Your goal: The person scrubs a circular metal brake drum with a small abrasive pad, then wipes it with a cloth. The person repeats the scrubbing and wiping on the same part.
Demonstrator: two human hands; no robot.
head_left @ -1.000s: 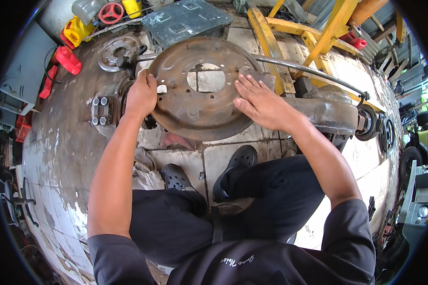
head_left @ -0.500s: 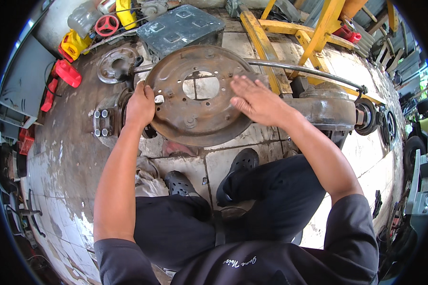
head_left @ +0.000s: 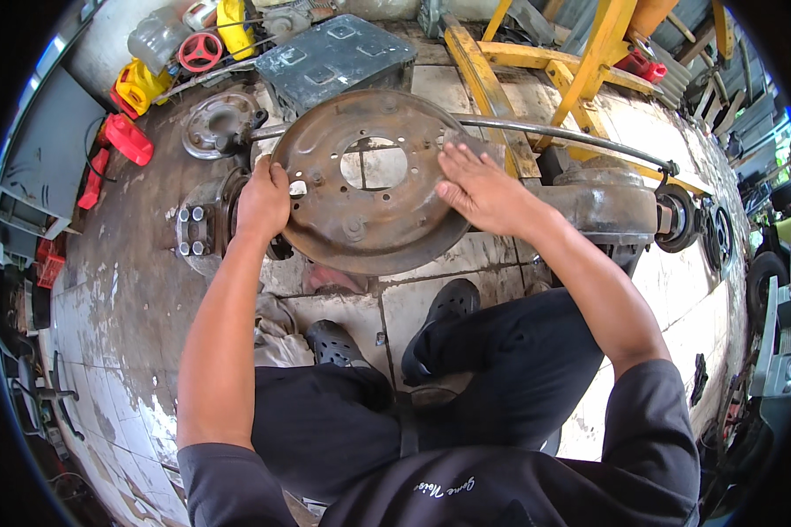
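Note:
A round, rusty brake backing plate point(head_left: 325, 224) with a large centre hole and several smaller holes is held up in front of me, tilted. My left hand point(head_left: 264, 198) grips its left rim, the thumb on the near face and the other fingers hidden behind. On the plate's right side my right hand point(head_left: 485, 189) lies with its fingers straight and together. Under those fingers is a worn grey-brown sheet that looks like sandpaper point(head_left: 479, 143), pressed to the plate near the rim.
Behind the plate runs an axle housing point(head_left: 593, 207) with a long metal rod point(head_left: 571, 132) above it. A dark metal box point(head_left: 338, 57) and a yellow steel frame point(head_left: 488, 83) stand farther back. At left are a flanged metal disc point(head_left: 222, 125) and a red container point(head_left: 128, 139).
My right hand has slid a little rightward, toward the plate's rim, with the sheet. The left hand keeps its grip; plate and surroundings sit very slightly lower in view.

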